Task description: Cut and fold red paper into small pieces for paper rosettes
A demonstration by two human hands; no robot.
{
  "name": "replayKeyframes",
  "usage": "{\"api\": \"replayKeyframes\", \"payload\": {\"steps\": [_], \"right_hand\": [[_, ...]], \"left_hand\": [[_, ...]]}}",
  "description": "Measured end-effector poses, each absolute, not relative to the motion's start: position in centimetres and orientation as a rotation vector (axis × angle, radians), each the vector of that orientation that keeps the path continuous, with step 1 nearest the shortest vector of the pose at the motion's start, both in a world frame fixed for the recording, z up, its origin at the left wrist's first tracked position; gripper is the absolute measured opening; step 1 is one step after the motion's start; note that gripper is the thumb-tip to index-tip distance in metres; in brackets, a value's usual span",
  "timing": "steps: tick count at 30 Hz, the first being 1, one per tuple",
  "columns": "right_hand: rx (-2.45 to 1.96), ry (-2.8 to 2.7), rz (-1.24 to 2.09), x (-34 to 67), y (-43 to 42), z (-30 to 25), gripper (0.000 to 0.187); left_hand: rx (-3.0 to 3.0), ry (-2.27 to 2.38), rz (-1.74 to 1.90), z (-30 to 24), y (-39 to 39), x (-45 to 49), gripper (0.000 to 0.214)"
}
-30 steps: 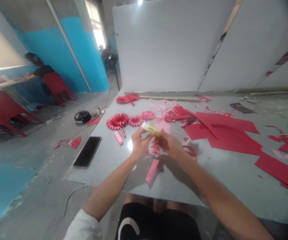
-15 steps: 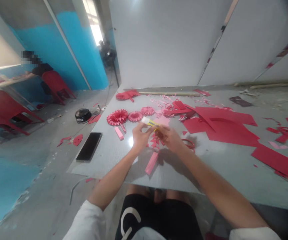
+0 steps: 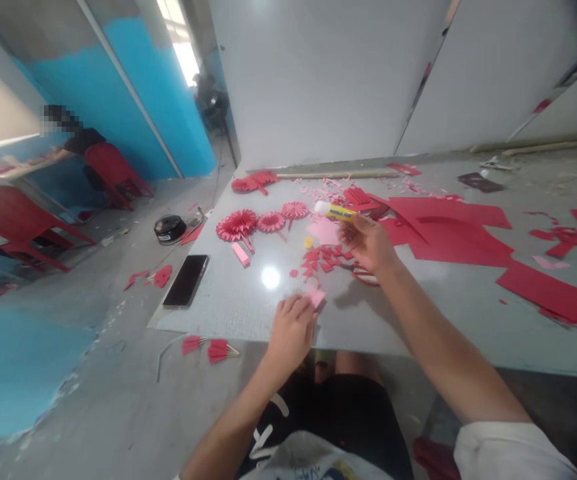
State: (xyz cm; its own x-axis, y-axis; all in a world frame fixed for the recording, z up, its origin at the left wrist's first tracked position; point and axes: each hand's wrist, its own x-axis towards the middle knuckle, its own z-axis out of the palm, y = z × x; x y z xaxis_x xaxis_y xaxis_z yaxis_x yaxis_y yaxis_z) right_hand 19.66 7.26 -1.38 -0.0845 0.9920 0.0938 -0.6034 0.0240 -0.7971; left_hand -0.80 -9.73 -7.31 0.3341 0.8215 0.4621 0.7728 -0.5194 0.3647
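My right hand [image 3: 368, 243] is closed around a yellow and white glue stick [image 3: 337, 212], lifted over the table with its white end to the left. Near the table's front edge, my left hand [image 3: 295, 320] grips a pink folded paper strip [image 3: 316, 297], most of it covered by the fingers. A small yellow cap [image 3: 309, 243] stands between the hands. Close by lie small red paper cutouts [image 3: 325, 260], a pink paper sheet [image 3: 324, 231] and red-handled scissors [image 3: 365, 275], partly behind my right wrist.
Pleated paper rosettes [image 3: 237, 225] and a pink folded strip [image 3: 241, 254] lie left, with a phone [image 3: 186, 281] at the table's left edge. Red paper sheets [image 3: 461, 233] cover the right side. A person [image 3: 81, 139] sits at another table; a black reel-like object [image 3: 169, 229] is on the floor.
My hands have parted. The right has carried the glue stick up and right; the left has dropped to the pink strip and taken hold. The yellow cap now shows on the table.
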Motion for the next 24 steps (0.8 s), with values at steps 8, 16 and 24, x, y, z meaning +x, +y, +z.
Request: {"api": "replayKeyframes", "payload": {"steps": [8, 16, 24], "right_hand": [[-0.747, -0.705, 1.495, 21.9, 2.3, -2.9, 0.033], [-0.897, -0.641, 1.718, 20.4, 1.6, -5.6, 0.04], [-0.974, -0.858, 1.522, 19.1, 0.7, -6.6, 0.041]], "left_hand": [[2.622, 1.52, 0.821, -8.6, -10.5, -0.4, 0.029], [2.642, 1.423, 0.756, -8.0, -11.4, -0.4, 0.032], [2.622, 1.454, 0.776, -8.0, -11.5, -0.5, 0.031]]}}
